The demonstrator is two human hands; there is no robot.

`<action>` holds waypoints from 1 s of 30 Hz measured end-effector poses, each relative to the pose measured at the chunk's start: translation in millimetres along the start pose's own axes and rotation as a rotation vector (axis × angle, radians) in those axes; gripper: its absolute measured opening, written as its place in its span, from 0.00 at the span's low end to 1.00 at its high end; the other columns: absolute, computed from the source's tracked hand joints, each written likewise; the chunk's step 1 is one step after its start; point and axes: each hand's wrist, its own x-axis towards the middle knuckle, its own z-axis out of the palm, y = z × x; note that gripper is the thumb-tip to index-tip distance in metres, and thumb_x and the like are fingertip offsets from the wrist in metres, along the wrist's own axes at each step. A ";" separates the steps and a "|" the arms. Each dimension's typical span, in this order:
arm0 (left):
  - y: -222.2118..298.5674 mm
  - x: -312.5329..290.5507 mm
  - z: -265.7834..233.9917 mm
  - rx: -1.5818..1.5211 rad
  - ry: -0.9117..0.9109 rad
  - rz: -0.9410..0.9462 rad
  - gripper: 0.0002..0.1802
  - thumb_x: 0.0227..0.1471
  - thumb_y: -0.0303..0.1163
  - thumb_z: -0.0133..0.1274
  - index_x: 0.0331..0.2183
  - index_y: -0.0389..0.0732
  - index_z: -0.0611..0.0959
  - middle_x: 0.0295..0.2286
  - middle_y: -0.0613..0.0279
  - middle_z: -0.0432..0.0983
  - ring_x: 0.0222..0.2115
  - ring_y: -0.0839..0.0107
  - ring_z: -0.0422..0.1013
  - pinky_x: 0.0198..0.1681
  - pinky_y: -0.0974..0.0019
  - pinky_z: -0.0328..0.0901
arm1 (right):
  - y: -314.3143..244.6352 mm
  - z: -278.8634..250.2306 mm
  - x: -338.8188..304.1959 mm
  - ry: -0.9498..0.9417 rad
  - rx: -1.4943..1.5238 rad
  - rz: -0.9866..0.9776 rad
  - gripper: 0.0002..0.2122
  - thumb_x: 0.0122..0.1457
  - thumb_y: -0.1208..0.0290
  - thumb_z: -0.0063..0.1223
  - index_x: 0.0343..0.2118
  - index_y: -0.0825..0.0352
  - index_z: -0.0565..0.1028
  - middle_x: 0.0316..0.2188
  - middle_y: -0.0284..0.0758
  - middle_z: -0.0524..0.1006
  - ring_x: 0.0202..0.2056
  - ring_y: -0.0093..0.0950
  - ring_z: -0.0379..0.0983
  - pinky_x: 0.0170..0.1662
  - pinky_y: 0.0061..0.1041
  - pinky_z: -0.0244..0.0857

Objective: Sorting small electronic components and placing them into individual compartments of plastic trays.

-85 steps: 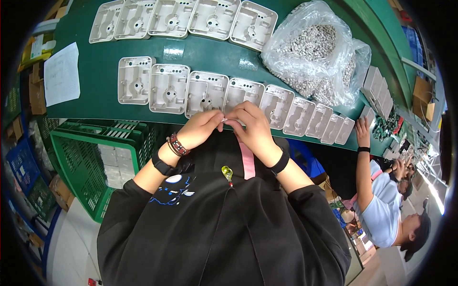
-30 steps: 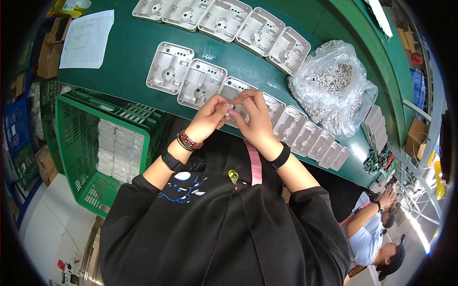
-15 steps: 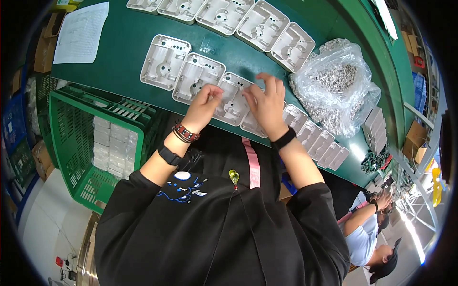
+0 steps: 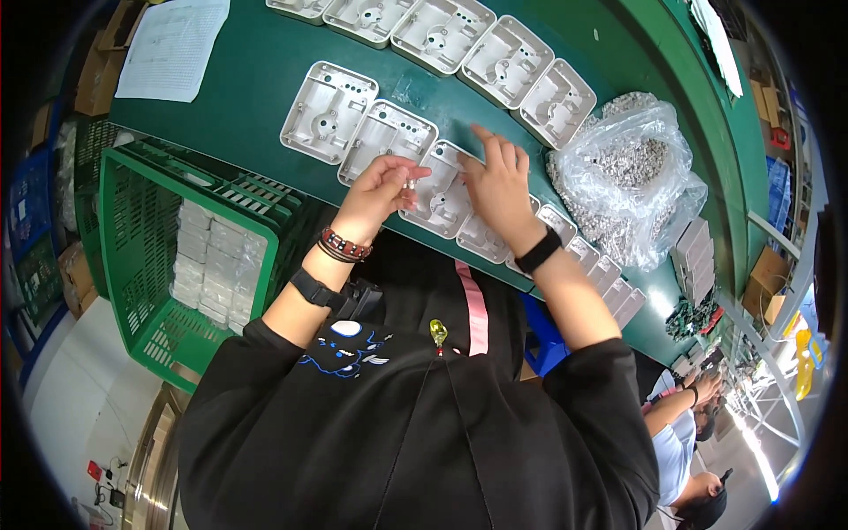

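My left hand point(image 4: 378, 193) is closed in a pinch on small whitish parts point(image 4: 410, 185), too small to name exactly. It hovers over the near side of a light grey plastic housing point(image 4: 389, 132). My right hand point(image 4: 502, 190) reaches over the neighbouring open housing point(image 4: 439, 201). Its thumb and index finger come together at that housing's right wall, while the other fingers stretch out above. Whatever those two fingertips hold, if anything, is hidden. The housings are shallow rounded trays with holes and a round boss inside; another housing point(image 4: 308, 132) stands at the row's left end.
A second row of housings point(image 4: 505, 66) runs along the back. At right lies a clear plastic bag point(image 4: 658, 146) of small metallic parts. A green crate point(image 4: 132, 256) with wrapped packs stands left, below a paper sheet point(image 4: 172, 53). Another person point(image 4: 680, 442) works at far right.
My left hand has turned its fingers outward, so the small whitish parts now show. My right hand stays over the same housing, its fingers shifted slightly. The whole view has slid a little to the right.
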 end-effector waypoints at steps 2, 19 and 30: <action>-6.5 2.1 -1.4 -0.065 -0.009 -0.068 0.13 0.57 0.37 0.36 0.38 0.39 0.69 0.35 0.59 0.71 0.30 0.77 0.68 0.34 0.74 0.64 | -14.5 -12.5 0.6 0.051 0.066 0.037 0.08 0.39 0.71 0.56 0.26 0.60 0.74 0.44 0.33 0.64 0.41 0.33 0.60 0.42 0.32 0.52; -4.2 7.5 3.9 0.468 0.002 0.168 0.13 0.56 0.37 0.36 0.35 0.36 0.69 0.30 0.60 0.69 0.29 0.74 0.70 0.32 0.71 0.68 | -45.5 -15.4 3.6 0.026 0.158 -0.062 0.06 0.40 0.71 0.54 0.24 0.58 0.73 0.40 0.30 0.66 0.41 0.32 0.60 0.41 0.31 0.52; 13.3 6.5 -29.2 0.147 0.230 0.180 0.09 0.54 0.33 0.41 0.34 0.37 0.69 0.22 0.65 0.69 0.24 0.78 0.68 0.24 0.76 0.66 | -41.6 -10.6 48.1 -0.061 0.315 -0.092 0.06 0.37 0.70 0.57 0.20 0.60 0.73 0.40 0.30 0.66 0.42 0.30 0.59 0.43 0.31 0.50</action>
